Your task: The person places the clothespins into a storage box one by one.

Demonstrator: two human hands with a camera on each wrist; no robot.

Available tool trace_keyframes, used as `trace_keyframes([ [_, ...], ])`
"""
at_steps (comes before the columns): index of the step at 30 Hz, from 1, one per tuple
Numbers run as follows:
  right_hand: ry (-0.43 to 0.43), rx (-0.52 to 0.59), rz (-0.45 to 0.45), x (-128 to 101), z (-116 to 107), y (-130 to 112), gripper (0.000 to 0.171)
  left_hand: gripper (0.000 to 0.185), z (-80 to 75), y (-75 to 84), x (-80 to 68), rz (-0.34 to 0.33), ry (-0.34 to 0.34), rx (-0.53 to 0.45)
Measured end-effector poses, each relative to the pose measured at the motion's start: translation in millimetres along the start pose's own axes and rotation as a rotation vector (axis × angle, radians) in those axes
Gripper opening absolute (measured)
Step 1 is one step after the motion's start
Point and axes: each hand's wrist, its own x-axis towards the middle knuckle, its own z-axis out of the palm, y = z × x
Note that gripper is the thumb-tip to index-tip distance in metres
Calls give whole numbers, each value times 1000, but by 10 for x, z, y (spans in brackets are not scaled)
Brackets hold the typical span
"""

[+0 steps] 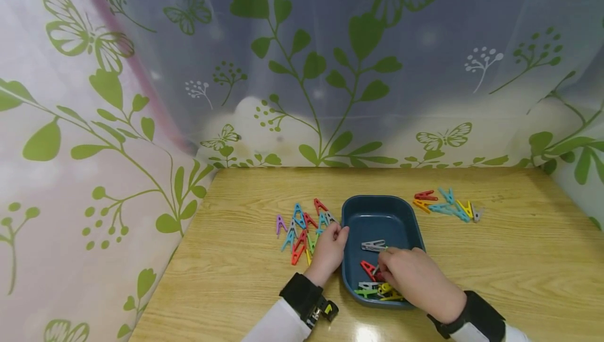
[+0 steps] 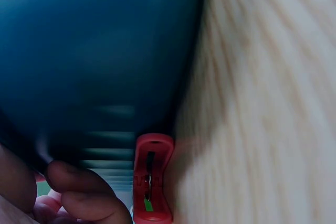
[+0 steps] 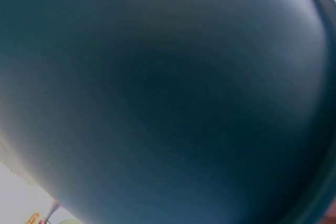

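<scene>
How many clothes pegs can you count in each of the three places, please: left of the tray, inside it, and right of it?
Roughly, since they overlap:
Pegs left of the tray, by the left hand: 11
Pegs inside it, by the right hand: 6
Pegs right of it: 6
Total: about 23

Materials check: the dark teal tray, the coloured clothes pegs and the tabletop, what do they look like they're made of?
Dark teal rounded tray: likely moulded plastic, smooth with a soft sheen and rounded corners.
Coloured clothes pegs: probably plastic, bright solid colours; the red peg shows a metal spring at its middle.
Tabletop: light wood-grain surface, possibly laminate, given the glossy glare near the front edge.
</scene>
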Motion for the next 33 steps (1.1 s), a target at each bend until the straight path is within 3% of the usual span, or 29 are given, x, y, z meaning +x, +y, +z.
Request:
trace_keyframes([
  [22,64,19,-45,5,-41,42,21,33,8,-11,4,-2,2,-9],
  [29,154,23,-62,18,-108,128,22,33,8,-10,11,-13,3,-10],
  [33,207,5,-29,29,-195,228,19,33,12,-12,7,-2,5,-8],
])
